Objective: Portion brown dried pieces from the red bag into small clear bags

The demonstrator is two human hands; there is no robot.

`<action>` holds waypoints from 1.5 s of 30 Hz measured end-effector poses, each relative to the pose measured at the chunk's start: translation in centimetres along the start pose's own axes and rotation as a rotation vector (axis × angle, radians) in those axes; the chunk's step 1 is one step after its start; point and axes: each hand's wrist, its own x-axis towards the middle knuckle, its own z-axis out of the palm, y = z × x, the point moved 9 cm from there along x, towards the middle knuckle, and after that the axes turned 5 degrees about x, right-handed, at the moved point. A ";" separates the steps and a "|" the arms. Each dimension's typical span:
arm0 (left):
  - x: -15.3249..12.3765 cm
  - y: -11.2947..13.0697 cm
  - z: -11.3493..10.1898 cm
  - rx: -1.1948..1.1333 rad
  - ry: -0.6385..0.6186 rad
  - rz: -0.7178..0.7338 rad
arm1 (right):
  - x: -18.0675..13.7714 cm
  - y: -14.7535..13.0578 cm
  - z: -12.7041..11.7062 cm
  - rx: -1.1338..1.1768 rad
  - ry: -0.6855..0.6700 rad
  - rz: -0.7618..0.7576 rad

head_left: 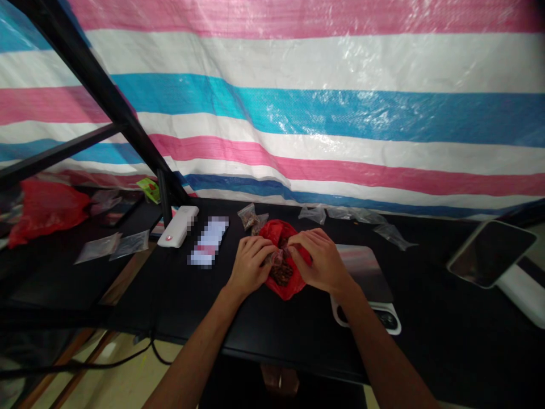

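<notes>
far left, a red plastic bag (45, 209) lies on the black table (183, 295), then clear pouches (111, 245) and a white power bank (177, 226). the left hand (250, 266) and right hand (320, 260) both pinch a small clear packet (277, 257) over an open red bag (284, 272) of dark brown bits at table centre. a kitchen scale (367, 287) sits just right; a tablet (489, 253) stands far right.

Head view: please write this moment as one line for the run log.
left hand: pinching small clear bag | right hand: on same bag | under: red plastic bag of brown pieces | surface: black table
</notes>
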 end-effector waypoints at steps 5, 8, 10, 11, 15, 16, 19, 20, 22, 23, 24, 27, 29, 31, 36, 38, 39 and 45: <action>-0.3 0.0 0.8 0.116 -0.152 0.041 | 0.0 1.3 -0.3 -0.033 0.044 0.008; -0.4 0.1 1.0 0.136 -0.186 0.045 | 0.0 2.1 -0.5 -0.036 0.070 0.030; -0.4 0.2 1.2 0.129 -0.188 0.052 | 0.0 2.6 -0.9 -0.047 0.106 0.053; -0.4 0.2 1.3 0.120 -0.192 0.054 | -0.1 2.8 -1.1 -0.054 0.123 0.063; -0.3 0.2 1.7 0.072 -0.203 0.048 | -0.2 3.4 -1.6 -0.061 0.152 0.078; -0.3 0.1 1.8 0.065 -0.204 0.044 | -0.2 3.5 -1.6 -0.060 0.151 0.079; -0.4 0.0 1.8 0.056 -0.207 0.037 | -0.2 3.8 -1.6 -0.058 0.144 0.082; -0.4 0.0 1.7 0.056 -0.205 0.035 | -0.2 3.8 -1.5 -0.056 0.141 0.081; -0.5 0.0 1.6 0.052 -0.198 0.033 | -0.2 3.8 -1.4 -0.054 0.135 0.077; -0.5 0.0 1.5 0.050 -0.193 0.033 | -0.2 3.7 -1.4 -0.054 0.131 0.075; -0.5 0.0 1.5 0.048 -0.190 0.034 | -0.2 3.7 -1.3 -0.055 0.127 0.074; -0.5 0.2 1.5 0.043 -0.194 0.054 | -0.2 3.5 -1.3 -0.053 0.125 0.073; -0.5 0.4 1.7 0.039 -0.205 0.070 | -0.2 3.5 -1.5 -0.052 0.134 0.076; -0.5 0.4 1.7 0.029 -0.211 0.070 | -0.2 3.6 -1.6 -0.059 0.140 0.082; -0.5 0.2 1.6 0.015 -0.196 0.040 | -0.2 3.7 -1.4 -0.065 0.130 0.087; -0.5 0.0 1.6 0.010 -0.195 0.030 | -0.2 3.7 -1.3 -0.060 0.121 0.086; -0.4 0.0 1.6 0.005 -0.196 0.026 | -0.2 3.7 -1.2 -0.059 0.115 0.087; -0.3 -0.3 1.4 -0.026 -0.175 0.014 | -0.2 3.8 -1.1 -0.071 0.104 0.095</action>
